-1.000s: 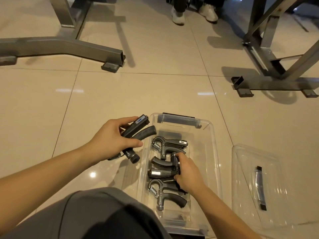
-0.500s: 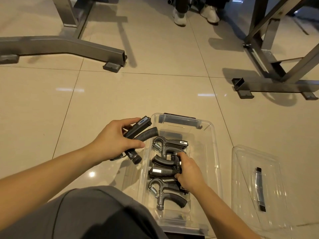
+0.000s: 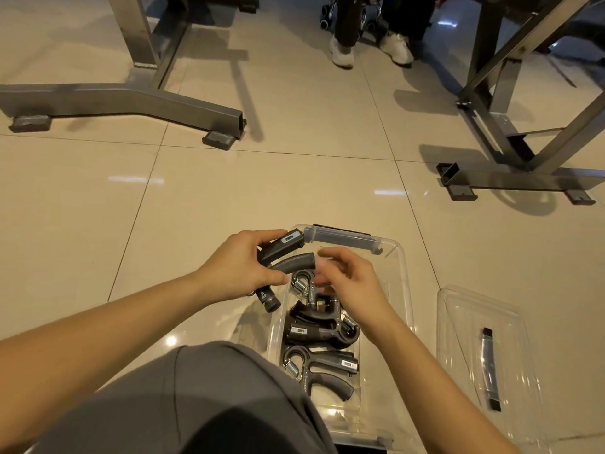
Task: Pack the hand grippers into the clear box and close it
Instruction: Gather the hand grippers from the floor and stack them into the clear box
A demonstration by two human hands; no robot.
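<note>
Head view, left fingers grip hand gripper, right fingers loose, lid beside box

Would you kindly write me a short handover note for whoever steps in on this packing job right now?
Left hand: grips the held gripper at the box's far left corner, not yet inside.
Right hand: empty, fingers relaxed, above the clear box; slightly blurred.
Done: at least three packed grippers lie in the box.
Left: put the held one in, then take the lid from the floor right of the box and close it.
</note>
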